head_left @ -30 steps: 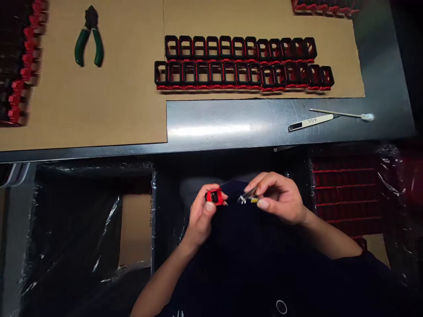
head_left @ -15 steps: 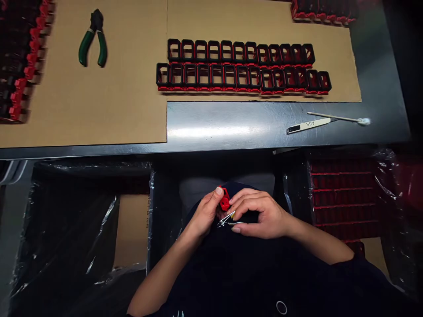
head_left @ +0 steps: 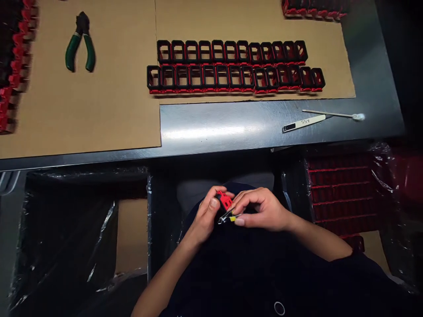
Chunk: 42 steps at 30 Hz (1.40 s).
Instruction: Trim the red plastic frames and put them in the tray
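Note:
In front of my lap, my left hand (head_left: 206,215) grips a small red and black plastic housing (head_left: 226,201) between thumb and fingers. My right hand (head_left: 259,210) is closed on a shiny metal nail clipper (head_left: 225,216), which has a bit of yellow on it. Its jaws point left, just below the housing, and the right fingertips reach the housing's side. Whether the clipper touches the plastic cannot be made out. On the bench ahead, two rows of similar black-rimmed red housings (head_left: 209,75) stand on cardboard.
Green-handled cutting pliers (head_left: 80,42) lie on the cardboard (head_left: 115,101) at left. A white-handled tool marked A55 (head_left: 304,123) and a cotton swab (head_left: 330,113) rest on the metal bench (head_left: 211,127). Plastic-lined boxes flank my lap; the right one holds rows of red parts (head_left: 342,189).
The housing has been turned in my left hand, so a different red face shows. My right hand has shifted slightly, still with the clipper. The whole view has swung a little.

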Tool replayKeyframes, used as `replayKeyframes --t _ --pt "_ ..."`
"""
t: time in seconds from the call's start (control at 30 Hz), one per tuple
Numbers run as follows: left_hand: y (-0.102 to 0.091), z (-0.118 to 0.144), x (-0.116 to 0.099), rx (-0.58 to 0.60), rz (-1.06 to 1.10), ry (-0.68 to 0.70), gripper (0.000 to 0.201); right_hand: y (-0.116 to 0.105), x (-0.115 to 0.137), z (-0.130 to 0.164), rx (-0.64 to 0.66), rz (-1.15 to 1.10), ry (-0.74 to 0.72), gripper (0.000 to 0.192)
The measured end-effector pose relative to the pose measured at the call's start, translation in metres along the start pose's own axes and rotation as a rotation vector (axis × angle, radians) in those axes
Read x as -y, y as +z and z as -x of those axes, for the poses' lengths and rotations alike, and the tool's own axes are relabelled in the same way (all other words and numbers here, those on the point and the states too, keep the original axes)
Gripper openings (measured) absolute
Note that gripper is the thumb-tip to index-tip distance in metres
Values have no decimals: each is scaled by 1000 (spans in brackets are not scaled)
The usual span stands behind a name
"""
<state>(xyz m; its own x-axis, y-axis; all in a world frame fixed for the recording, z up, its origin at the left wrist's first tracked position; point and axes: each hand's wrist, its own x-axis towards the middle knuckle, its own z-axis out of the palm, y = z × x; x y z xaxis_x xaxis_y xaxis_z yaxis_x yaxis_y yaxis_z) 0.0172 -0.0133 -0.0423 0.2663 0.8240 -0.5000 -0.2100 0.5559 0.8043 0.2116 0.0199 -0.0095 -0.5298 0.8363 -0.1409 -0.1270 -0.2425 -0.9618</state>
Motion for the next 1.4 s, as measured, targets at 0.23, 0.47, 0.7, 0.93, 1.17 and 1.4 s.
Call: replayKeyframes --t 0.23,0.47,0.7,0.93,1.17,1.4 --pt "1 7 -1 -32 -710 581 84 -6 -10 3 -139 -615 264 24" --pt "0 9 -6 -8 -723 550 75 -5 -13 8 -92 -430 173 20" --pt "-4 11 -2 -22 -645 525 71 -12 -8 9 7 -285 8 13" --pt "-4 15 -9 -130 -734 565 72 -40 -5 20 -176 149 -124 4" --pt "0 16 -14 -163 -820 508 92 -28 -14 26 -94 362 -109 4" --pt "-3 13 0 -21 -500 640 71 -9 -7 19 -80 405 -400 6"
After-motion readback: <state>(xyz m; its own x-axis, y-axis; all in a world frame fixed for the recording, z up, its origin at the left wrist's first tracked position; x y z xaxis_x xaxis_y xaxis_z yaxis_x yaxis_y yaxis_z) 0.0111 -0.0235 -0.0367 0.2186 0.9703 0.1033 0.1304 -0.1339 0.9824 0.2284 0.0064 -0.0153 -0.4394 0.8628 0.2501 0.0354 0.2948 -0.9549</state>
